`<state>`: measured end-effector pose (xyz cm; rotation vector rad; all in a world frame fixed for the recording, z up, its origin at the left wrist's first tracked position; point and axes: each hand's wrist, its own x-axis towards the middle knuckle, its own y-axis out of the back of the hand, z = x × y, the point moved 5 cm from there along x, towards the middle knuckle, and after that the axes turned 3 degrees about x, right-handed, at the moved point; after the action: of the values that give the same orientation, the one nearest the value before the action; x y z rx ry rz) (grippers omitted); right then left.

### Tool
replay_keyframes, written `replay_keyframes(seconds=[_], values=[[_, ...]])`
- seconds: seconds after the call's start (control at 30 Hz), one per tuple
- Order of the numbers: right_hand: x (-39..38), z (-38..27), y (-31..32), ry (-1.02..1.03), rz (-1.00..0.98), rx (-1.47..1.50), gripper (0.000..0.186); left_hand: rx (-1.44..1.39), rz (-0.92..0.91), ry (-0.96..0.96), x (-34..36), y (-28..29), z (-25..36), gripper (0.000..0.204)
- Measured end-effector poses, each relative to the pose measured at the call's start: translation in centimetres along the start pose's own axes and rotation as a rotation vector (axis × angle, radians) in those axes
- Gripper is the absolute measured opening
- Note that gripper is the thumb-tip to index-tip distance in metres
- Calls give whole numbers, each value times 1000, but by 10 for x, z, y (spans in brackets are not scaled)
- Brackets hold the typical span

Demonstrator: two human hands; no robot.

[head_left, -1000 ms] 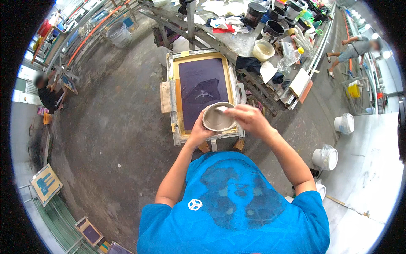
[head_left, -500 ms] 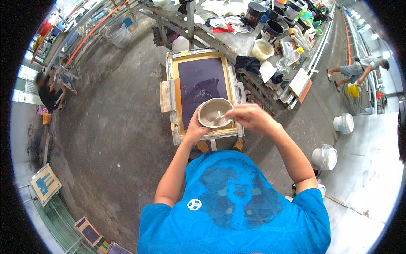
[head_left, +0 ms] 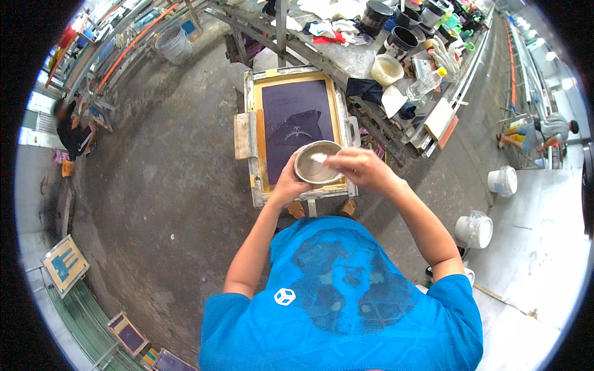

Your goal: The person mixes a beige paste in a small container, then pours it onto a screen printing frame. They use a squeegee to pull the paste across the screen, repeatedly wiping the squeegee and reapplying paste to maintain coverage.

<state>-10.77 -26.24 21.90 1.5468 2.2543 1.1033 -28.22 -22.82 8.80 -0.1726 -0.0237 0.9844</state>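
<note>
My left hand (head_left: 288,184) is wrapped round the side of a round, pale grey tub (head_left: 318,182), with liquid or a wet residue inside it. Over the tub's right rim, my right hand (head_left: 366,168) is closed in a pinch. A small whitish thing (head_left: 319,158) shows at its fingertips inside the tub, too blurred to name. Below the tub lies a screen printing frame (head_left: 251,167) with a dark purple mesh (head_left: 291,102), which carries a pale crown-like mark. The tub hides the frame's near right part.
At the far right, a cluttered table (head_left: 354,59) holds black pots, rags, a cream-coloured bowl (head_left: 387,70) and a clear bottle (head_left: 427,84) with a yellow cap. White buckets (head_left: 474,232) stand along the right wall. One person (head_left: 550,131) bends at the right; another (head_left: 71,133) is at the left.
The tub has shifted slightly right and up with my left hand. My right hand has moved a little within the tub's opening. The person at the right has bent further down.
</note>
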Motion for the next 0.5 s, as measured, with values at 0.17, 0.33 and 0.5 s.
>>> replay_keyframes(seconds=[0.17,0.33,0.5], values=[[-3,4,22,-63,-52,-157,36,36,21,-21,-3,5,5,97],[-6,-10,-7,42,-173,-58,35,-88,16,0,3,3,2,100],[0,-4,28,-12,-115,-161,32,-67,2,5,-2,7,4,100]])
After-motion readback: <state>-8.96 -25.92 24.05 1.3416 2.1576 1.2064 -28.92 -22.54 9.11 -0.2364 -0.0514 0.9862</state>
